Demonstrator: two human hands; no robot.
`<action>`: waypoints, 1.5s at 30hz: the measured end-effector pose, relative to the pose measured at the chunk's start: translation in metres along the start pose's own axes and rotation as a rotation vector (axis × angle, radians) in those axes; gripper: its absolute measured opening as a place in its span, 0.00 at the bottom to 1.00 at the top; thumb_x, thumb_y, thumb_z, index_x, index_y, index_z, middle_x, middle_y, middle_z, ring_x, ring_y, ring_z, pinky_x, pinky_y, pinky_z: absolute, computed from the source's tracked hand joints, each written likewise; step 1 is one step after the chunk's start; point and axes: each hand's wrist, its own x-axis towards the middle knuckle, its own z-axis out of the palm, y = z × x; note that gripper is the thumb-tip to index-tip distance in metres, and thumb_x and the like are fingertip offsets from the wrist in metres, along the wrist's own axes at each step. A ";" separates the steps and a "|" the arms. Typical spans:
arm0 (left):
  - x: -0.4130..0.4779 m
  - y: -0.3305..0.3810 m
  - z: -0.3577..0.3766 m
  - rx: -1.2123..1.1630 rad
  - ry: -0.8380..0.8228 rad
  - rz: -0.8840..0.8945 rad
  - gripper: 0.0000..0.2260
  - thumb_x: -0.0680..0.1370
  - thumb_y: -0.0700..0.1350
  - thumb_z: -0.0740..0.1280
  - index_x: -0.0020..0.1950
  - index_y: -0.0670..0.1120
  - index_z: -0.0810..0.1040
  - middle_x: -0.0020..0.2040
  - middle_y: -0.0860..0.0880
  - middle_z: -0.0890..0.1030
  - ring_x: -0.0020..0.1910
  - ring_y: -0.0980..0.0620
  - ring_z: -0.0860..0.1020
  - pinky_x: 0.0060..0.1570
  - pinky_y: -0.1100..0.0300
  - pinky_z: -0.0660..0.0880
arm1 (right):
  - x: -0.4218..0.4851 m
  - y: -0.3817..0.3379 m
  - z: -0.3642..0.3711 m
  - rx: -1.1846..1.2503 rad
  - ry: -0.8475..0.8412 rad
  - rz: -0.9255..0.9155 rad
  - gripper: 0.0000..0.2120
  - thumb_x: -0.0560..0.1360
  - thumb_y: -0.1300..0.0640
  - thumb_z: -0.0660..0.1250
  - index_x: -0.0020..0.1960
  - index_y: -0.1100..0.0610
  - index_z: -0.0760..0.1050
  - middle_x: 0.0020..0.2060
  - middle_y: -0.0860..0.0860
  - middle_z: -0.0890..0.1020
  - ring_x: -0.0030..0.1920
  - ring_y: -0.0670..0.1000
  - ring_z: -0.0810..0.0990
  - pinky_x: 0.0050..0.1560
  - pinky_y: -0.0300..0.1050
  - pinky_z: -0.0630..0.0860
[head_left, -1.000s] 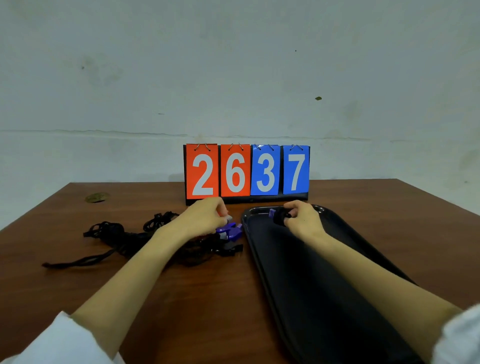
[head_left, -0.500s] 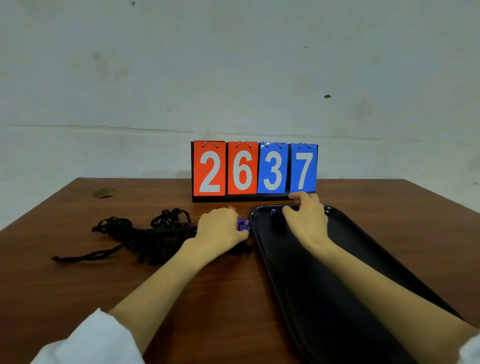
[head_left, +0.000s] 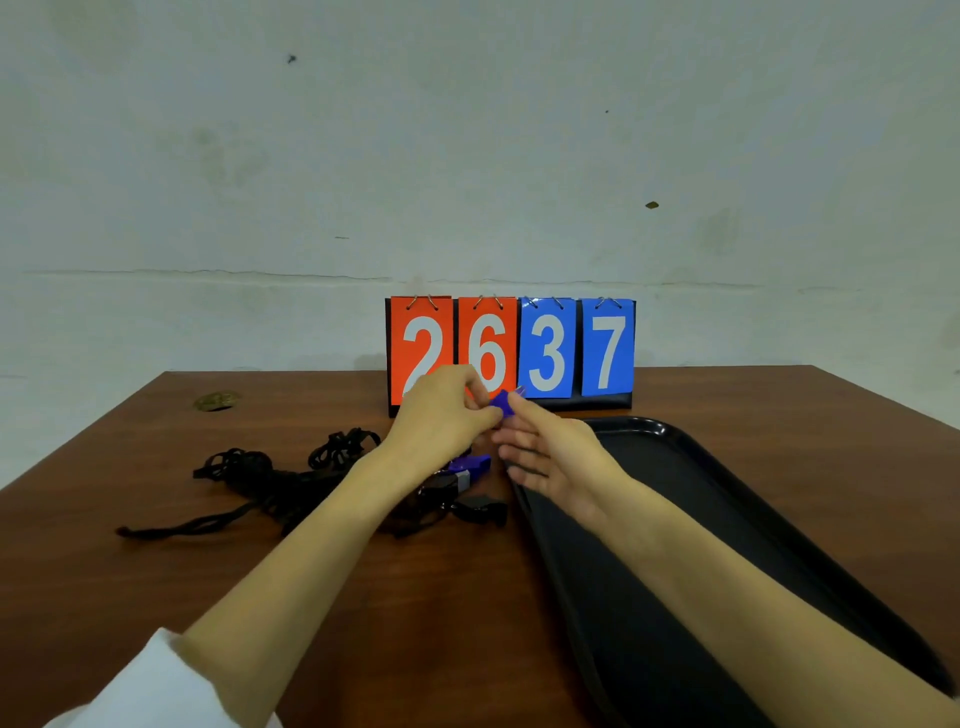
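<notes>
My left hand (head_left: 441, 415) is raised above the table and pinches a small blue plastic piece (head_left: 503, 403) in front of the scoreboard. My right hand (head_left: 550, 457) reaches in from the right with straight fingers; its index fingertip touches the blue piece. Below the hands, a second purple-blue piece (head_left: 470, 464) lies on the table among a tangle of black cords (head_left: 280, 493), with a black clip (head_left: 480, 509) beside it. The long black tray (head_left: 727, 519) lies on the right, partly under my right forearm.
A flip scoreboard (head_left: 511, 353) showing 2637 stands at the back of the brown wooden table (head_left: 156, 597), against a pale wall. A small brass-coloured disc (head_left: 215, 401) sits at the far left of the table.
My left hand lifted off the cord pile with the blue piece. My right hand left the tray's far corner and moved left and up to meet that piece.
</notes>
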 end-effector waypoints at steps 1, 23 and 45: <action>-0.002 0.004 -0.001 -0.018 -0.001 0.013 0.05 0.74 0.45 0.70 0.44 0.46 0.75 0.40 0.49 0.82 0.38 0.54 0.80 0.36 0.66 0.75 | 0.001 -0.001 0.000 0.057 0.030 -0.004 0.15 0.72 0.48 0.68 0.53 0.56 0.77 0.46 0.52 0.84 0.47 0.49 0.82 0.47 0.42 0.78; 0.011 -0.044 -0.073 0.007 -0.539 -0.425 0.06 0.73 0.41 0.70 0.49 0.42 0.78 0.34 0.48 0.79 0.29 0.55 0.74 0.30 0.64 0.71 | 0.010 -0.029 -0.101 -0.208 0.118 -0.122 0.13 0.79 0.49 0.59 0.50 0.60 0.71 0.29 0.50 0.70 0.23 0.44 0.59 0.21 0.36 0.57; -0.058 0.047 0.070 0.466 -0.847 0.152 0.43 0.72 0.67 0.63 0.77 0.48 0.47 0.78 0.47 0.46 0.76 0.48 0.45 0.74 0.47 0.39 | -0.011 -0.028 -0.063 -0.032 0.010 -0.136 0.13 0.79 0.52 0.57 0.60 0.57 0.72 0.38 0.53 0.79 0.36 0.47 0.76 0.39 0.42 0.74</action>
